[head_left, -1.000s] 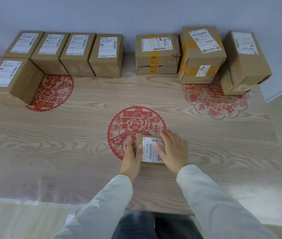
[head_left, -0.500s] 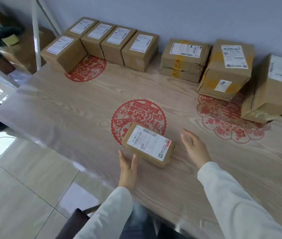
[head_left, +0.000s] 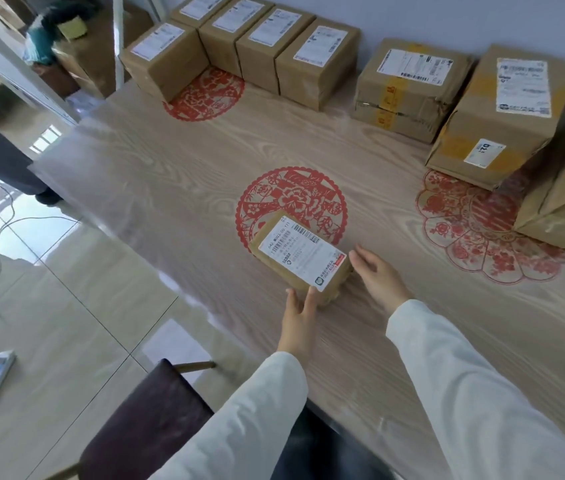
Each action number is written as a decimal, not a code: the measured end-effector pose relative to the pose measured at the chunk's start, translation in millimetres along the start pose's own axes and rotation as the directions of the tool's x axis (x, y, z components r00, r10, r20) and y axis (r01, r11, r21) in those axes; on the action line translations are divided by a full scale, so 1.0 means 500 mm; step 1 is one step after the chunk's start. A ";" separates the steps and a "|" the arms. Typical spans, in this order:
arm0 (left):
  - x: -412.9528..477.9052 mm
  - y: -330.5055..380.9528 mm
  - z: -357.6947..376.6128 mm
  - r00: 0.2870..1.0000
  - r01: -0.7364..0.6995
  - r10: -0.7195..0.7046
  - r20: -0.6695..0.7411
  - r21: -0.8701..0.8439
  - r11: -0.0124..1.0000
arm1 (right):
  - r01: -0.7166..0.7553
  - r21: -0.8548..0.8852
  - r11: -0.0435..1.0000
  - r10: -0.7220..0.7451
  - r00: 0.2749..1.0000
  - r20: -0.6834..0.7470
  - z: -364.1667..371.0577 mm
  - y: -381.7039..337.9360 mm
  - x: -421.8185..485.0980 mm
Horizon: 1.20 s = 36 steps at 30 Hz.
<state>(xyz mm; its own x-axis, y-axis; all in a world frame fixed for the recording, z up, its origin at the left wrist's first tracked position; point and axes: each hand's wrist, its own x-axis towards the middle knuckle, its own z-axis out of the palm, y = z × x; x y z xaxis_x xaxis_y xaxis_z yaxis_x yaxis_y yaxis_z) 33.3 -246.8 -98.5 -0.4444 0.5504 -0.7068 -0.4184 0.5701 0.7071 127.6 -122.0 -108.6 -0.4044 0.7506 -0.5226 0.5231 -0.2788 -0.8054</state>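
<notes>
Near the wood-grain surface [head_left: 170, 188] edge, a small brown white-labelled cardboard parcel [head_left: 300, 259] is sitting. The left hand [head_left: 296, 313] is touching it flat-fingered and the right hand [head_left: 378, 275] is hovering open beside it. Nobody's gripping, so a shove is probably sliding it off.

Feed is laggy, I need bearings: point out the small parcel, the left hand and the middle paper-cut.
small parcel [head_left: 303, 252], head view, on its white label.
left hand [head_left: 297, 316], head view, on the back of the hand.
middle paper-cut [head_left: 299, 199], head view, on its central flower.
</notes>
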 end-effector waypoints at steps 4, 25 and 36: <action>0.008 0.000 0.000 1.000 0.005 -0.005 0.002 0.030 1.000 | 0.013 -0.042 0.999 -0.012 1.000 0.003 0.007 0.001 0.005; 0.024 0.048 0.012 0.927 -0.290 0.239 0.288 0.152 0.945 | 0.109 0.176 0.978 -0.052 0.952 -0.300 -0.009 0.009 -0.068; -0.088 0.008 0.153 0.807 -0.429 0.255 0.532 0.233 0.873 | 0.126 0.242 0.962 0.021 0.851 -0.525 -0.147 0.107 -0.231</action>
<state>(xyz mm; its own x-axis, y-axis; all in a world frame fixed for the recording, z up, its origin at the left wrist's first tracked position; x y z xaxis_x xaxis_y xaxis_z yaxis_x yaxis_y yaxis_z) 111.8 -221.8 -66.3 -0.0436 0.9143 -0.4026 0.0105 0.4034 0.9150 257.4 -179.5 -70.6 0.0611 0.9473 -0.3144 0.2709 -0.3189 -0.9082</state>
